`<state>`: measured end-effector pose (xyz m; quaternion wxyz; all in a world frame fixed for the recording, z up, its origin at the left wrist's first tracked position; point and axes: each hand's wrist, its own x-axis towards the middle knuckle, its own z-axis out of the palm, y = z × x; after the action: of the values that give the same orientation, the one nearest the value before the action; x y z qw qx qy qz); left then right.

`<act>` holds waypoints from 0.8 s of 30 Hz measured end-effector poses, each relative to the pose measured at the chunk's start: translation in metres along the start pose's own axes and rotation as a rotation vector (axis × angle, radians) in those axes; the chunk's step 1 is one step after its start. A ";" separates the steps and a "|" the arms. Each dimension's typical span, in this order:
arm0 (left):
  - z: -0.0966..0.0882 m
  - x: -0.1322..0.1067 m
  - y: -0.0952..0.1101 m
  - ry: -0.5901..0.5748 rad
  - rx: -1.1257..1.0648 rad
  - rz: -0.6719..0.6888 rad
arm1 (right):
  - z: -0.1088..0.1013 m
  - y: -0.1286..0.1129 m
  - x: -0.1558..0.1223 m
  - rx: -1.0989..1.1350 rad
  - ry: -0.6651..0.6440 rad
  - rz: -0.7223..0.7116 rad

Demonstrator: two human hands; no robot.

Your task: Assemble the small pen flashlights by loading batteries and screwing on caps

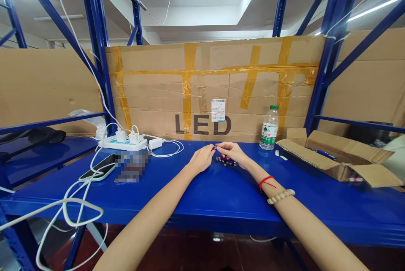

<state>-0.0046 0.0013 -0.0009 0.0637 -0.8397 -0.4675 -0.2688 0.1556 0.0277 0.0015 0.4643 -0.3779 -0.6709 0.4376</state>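
Note:
Both my arms reach forward over the blue shelf top (221, 195). My left hand (201, 158) and my right hand (232, 153) meet fingertip to fingertip, pinching a small dark metal part (216, 147) between them. Just under the right hand lies a small heap of several similar dark metal parts (225, 161) on the shelf. My right wrist wears a red string and a beaded bracelet (280, 196).
A taped cardboard sheet marked LED (202, 124) stands behind. A water bottle (269, 128) and an open cardboard box (335, 155) are at right. At left sit a power strip (124, 142) with chargers, white cables (72, 210) and a phone (98, 168).

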 end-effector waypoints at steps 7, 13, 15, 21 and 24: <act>0.001 -0.001 -0.006 -0.019 -0.076 0.057 | 0.002 -0.003 -0.004 -0.028 -0.002 -0.027; -0.001 -0.005 -0.007 -0.073 -0.080 0.080 | 0.003 -0.004 -0.006 -0.066 -0.032 -0.084; -0.001 -0.006 -0.007 -0.070 -0.067 0.089 | 0.003 -0.004 -0.006 -0.077 -0.040 -0.097; -0.002 -0.007 -0.007 -0.080 -0.022 0.121 | 0.002 -0.006 -0.007 -0.154 -0.060 -0.106; -0.001 -0.007 -0.007 -0.075 -0.007 0.129 | 0.002 -0.007 -0.009 -0.189 -0.057 -0.124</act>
<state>-0.0136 -0.0009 -0.0043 0.0605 -0.8779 -0.4133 -0.2339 0.1553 0.0169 0.0056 0.4334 -0.3651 -0.7442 0.3536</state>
